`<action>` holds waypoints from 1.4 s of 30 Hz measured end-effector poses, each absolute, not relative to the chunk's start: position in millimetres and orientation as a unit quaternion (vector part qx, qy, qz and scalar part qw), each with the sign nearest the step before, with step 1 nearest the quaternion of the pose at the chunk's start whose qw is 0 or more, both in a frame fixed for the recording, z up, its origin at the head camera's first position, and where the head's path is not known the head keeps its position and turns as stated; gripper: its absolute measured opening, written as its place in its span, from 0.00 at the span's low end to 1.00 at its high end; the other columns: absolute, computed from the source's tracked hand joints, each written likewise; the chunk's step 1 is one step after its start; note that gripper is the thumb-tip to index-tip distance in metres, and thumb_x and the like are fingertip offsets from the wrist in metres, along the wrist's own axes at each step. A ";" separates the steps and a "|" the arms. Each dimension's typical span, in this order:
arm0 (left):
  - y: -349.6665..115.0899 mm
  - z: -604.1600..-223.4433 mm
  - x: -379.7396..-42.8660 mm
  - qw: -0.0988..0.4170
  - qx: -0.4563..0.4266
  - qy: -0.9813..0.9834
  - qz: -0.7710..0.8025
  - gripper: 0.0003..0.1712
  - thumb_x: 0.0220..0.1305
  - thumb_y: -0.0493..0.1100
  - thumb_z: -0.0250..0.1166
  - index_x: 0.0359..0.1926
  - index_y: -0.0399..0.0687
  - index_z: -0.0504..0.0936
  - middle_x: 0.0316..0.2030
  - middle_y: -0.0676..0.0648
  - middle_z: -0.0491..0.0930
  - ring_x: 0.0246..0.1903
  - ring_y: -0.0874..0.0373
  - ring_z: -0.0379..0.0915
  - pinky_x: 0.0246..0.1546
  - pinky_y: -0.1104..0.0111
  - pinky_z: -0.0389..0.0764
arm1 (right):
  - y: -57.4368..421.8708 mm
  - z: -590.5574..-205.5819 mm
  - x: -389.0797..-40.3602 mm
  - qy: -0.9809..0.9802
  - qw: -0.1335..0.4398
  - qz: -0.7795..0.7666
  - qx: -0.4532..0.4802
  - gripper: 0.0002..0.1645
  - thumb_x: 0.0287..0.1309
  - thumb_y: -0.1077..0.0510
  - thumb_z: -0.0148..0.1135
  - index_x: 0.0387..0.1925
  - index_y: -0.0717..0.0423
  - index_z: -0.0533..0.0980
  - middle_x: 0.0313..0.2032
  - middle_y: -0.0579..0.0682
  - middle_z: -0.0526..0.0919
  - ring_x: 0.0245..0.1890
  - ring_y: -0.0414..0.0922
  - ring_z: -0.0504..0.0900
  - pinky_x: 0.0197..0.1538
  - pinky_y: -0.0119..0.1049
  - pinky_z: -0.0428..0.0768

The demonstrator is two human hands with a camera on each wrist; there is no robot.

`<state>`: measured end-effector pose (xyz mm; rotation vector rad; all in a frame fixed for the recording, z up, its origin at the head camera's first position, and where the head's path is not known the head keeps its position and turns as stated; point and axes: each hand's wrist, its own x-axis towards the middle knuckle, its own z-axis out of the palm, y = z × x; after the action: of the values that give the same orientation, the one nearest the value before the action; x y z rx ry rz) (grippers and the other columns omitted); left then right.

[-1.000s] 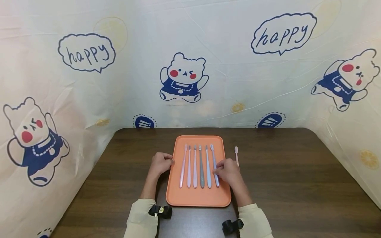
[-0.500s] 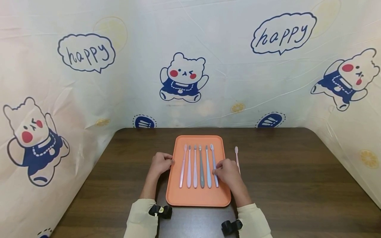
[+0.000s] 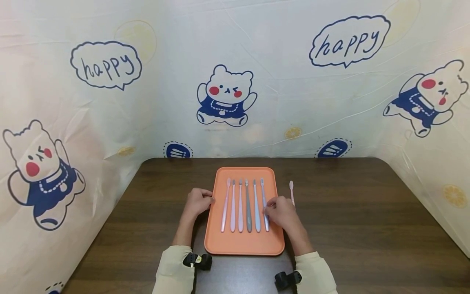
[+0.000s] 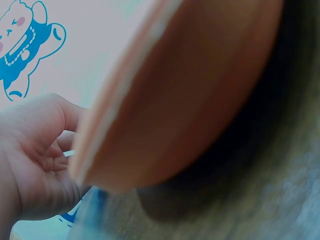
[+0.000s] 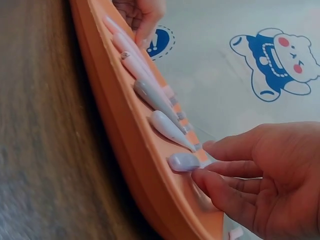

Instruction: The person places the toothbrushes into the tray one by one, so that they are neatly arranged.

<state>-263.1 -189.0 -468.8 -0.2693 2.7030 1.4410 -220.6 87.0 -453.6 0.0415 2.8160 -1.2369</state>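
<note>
An orange tray point(image 3: 244, 245) lies on the table with several toothbrushes in a row, heads toward the far side. From left they are pink and lilac, then a grey toothbrush point(image 3: 248, 212), a light blue toothbrush point(image 3: 257, 214) and a blue-lavender toothbrush point(image 3: 262, 188) at the right end. My right hand point(image 3: 282, 210) pinches that last one by its handle point(image 5: 184, 162) between thumb and fingers. At the tray's left rim, my left hand point(image 3: 199, 201) holds the edge; in the left wrist view the rim point(image 4: 117, 107) hides its fingertips.
Outside the tray, past my right hand, a pink toothbrush point(image 3: 291, 188) lies on the dark wooden table point(image 3: 360, 220), its handle partly hidden. A printed curtain point(image 3: 235, 36) stands behind the table. Each sleeve carries a black wrist camera point(image 3: 288, 280).
The blue-lavender toothbrush has turned slightly, its head a little right and its handle end a little left, so it lies straighter. My left hand and the tray keep their place.
</note>
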 end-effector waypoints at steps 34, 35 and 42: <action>-189.9 -469.2 -264.4 0.026 -0.079 0.881 0.466 0.15 0.60 0.36 0.64 0.46 0.33 0.88 0.41 0.35 0.88 0.30 0.59 0.82 0.32 0.67 0.85 | 151.8 -447.0 -221.7 0.872 0.067 -0.484 -0.016 0.19 0.66 0.60 0.59 0.54 0.68 0.79 0.40 0.62 0.89 0.29 0.44 0.84 0.35 0.37 0.84; -189.9 -469.1 -264.2 0.026 -0.079 0.881 0.466 0.15 0.61 0.36 0.64 0.46 0.33 0.88 0.41 0.35 0.88 0.30 0.59 0.82 0.32 0.67 0.85 | 153.2 -447.3 -221.7 0.871 0.069 -0.486 -0.013 0.19 0.66 0.60 0.59 0.54 0.68 0.79 0.41 0.62 0.89 0.29 0.44 0.84 0.36 0.37 0.84; -189.9 -469.0 -263.1 0.030 -0.078 0.880 0.468 0.14 0.62 0.35 0.63 0.46 0.33 0.88 0.41 0.35 0.88 0.31 0.58 0.83 0.34 0.66 0.86 | 161.9 -449.2 -221.6 0.862 0.078 -0.500 -0.002 0.20 0.66 0.60 0.62 0.54 0.71 0.78 0.37 0.62 0.87 0.29 0.43 0.81 0.36 0.39 0.86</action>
<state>-263.1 -189.9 -469.0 -0.2419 2.7116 1.4422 -221.6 161.9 -449.2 -0.0049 2.5826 -1.4984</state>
